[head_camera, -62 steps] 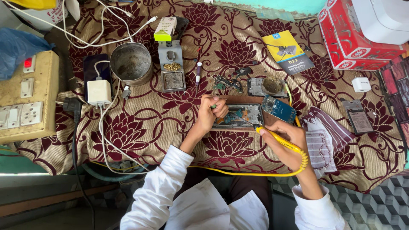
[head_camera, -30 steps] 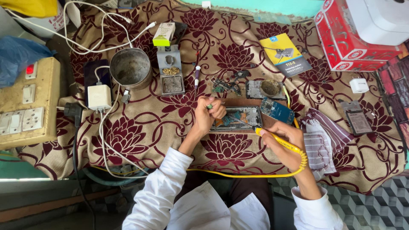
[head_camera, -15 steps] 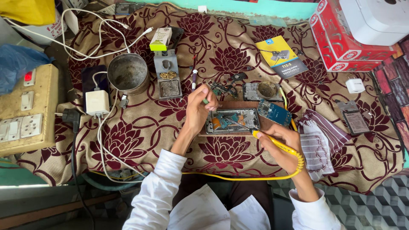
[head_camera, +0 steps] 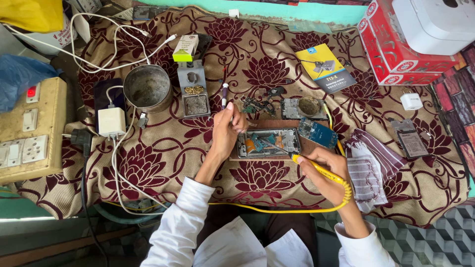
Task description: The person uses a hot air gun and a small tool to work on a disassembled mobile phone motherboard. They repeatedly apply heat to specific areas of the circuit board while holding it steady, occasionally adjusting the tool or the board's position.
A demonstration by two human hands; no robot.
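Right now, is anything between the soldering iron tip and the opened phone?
Nothing visible. The right hand holds the yellow soldering iron with its tip at the opened phone; the left hand sits at the phone's left edge.

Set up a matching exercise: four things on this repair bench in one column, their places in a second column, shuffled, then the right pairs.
Things:
1. yellow-handled soldering iron
2. round grey metal bowl
3. opened phone with its circuit board bare
4. striped folded cloth

Places:
A. between the two hands on the flowered table cover
B. in the grip of the right hand
C. right of the right hand
D. far left, beside the white charger

Pairs: 1-B, 2-D, 3-A, 4-C
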